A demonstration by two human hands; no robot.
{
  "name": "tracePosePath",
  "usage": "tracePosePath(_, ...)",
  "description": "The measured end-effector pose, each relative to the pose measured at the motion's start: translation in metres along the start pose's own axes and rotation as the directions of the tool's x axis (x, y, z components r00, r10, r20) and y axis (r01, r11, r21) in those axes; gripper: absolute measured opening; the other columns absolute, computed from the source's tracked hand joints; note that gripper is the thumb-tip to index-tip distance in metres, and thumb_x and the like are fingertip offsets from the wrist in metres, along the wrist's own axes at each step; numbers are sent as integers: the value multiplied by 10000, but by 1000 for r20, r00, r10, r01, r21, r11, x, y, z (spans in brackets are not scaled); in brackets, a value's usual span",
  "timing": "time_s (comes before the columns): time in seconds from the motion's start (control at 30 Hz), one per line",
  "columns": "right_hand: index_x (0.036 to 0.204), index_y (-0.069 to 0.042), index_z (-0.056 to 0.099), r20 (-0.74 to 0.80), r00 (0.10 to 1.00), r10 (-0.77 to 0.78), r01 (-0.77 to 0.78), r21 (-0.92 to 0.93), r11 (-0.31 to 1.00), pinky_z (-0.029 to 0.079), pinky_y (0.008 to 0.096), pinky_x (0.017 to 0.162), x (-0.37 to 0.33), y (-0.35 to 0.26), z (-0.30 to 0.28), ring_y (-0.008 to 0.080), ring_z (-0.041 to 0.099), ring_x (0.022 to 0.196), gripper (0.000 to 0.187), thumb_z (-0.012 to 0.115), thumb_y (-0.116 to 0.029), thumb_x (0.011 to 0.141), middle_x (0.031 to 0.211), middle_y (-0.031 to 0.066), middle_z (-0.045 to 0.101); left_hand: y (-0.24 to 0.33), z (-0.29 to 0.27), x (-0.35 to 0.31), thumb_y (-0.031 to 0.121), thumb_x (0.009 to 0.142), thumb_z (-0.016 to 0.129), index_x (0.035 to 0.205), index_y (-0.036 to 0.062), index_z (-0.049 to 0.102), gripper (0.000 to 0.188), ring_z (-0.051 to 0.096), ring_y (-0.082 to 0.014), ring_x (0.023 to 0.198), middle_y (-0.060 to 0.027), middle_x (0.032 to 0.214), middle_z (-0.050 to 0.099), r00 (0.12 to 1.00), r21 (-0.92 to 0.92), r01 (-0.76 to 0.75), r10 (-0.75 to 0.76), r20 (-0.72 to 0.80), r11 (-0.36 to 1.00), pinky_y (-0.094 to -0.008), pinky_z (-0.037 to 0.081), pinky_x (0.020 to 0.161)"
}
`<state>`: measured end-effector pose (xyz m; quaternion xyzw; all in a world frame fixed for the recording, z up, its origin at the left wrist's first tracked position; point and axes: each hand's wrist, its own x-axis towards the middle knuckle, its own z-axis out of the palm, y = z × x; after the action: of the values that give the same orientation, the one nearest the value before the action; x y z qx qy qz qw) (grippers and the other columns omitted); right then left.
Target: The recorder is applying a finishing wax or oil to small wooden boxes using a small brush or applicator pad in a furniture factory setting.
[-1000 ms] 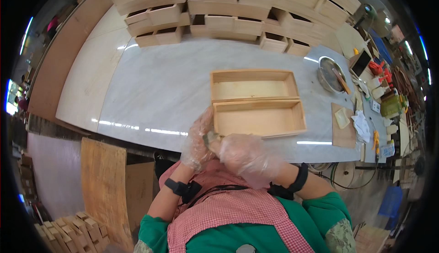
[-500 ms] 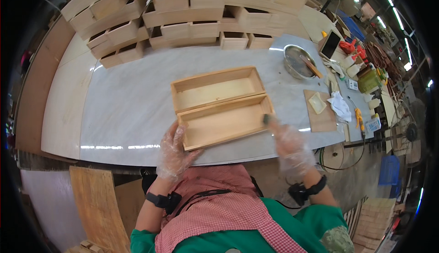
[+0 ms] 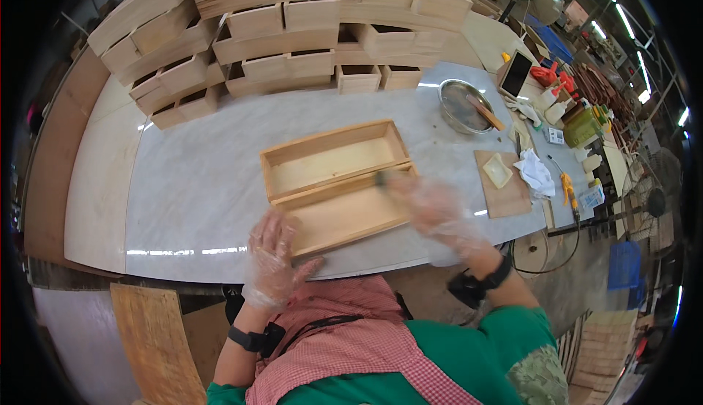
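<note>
At box | left fingers spread, touching | right fingers clasp dark piece

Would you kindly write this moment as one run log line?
left hand: against left end of near wooden box | right hand: holding blurred dark-tipped item near that box's right end | far wooden box: alongside

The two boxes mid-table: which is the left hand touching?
The nearer box, by the apron: the left hand is on its left end. The farther box is clear of that hand.

Matt pale wooden box, smooth glossy grey tabletop, shiny metal bowl, thin clear plastic gloves, crumpled white cloth
</note>
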<state>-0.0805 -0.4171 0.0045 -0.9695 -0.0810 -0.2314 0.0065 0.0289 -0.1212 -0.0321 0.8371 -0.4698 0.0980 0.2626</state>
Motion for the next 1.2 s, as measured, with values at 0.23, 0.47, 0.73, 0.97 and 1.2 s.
tracePosePath(0.23, 931, -60, 530, 143, 983, -112, 97, 108, 989, 426, 377, 416, 70, -23, 32, 231, 555, 519, 176, 456, -210, 984, 615, 88, 531, -1, -6, 12, 303, 719, 777, 938, 50, 601, 378, 448, -338, 1234, -105, 1040, 574, 987, 93, -100, 86, 138, 991, -513, 377, 941)
tracePosePath(0.47, 1245, -176, 531, 338, 893, 298, -367, 164, 916, 466, 431, 566, -46, 75, 16, 297, 603, 667, 362, 461, -141, 892, 712, 125, 580, 3, -2, 14, 285, 701, 779, 884, 46, 592, 355, 479, -347, 1192, -106, 982, 566, 992, 61, -107, 102, 78, 992, -486, 388, 867)
tracePosePath(0.73, 1271, -81, 522, 357, 864, 354, -400, 60, 915, 395, 273, 477, -81, 15, -46, 117, 458, 534, 355, 506, -123, 919, 713, 42, 546, 3, 1, 13, 263, 713, 762, 888, 44, 595, 327, 468, -366, 1205, -107, 969, 560, 990, 87, -71, 60, 126, 994, -474, 380, 892)
tracePosePath(0.97, 1302, -67, 491, 508, 723, 468, -645, 740, 193, 403, 243, 510, -66, 67, 28, 86, 451, 594, 405, 548, -170, 915, 808, -8, 581, 4, 1, 15, 252, 709, 760, 847, 32, 599, 306, 462, -370, 1210, -119, 960, 557, 992, 102, -79, 68, 106, 992, -481, 377, 914)
tracePosePath(1.2, 1324, -70, 513, 470, 739, 483, -654, 325, 683, 489, 340, 724, -78, -7, -59, 202, 593, 838, 434, 534, -88, 891, 966, 96, 637, 2, -7, 16, 264, 721, 759, 819, 24, 605, 301, 476, -377, 1174, -122, 951, 572, 993, -6, -56, 56, 106, 998, -459, 408, 930)
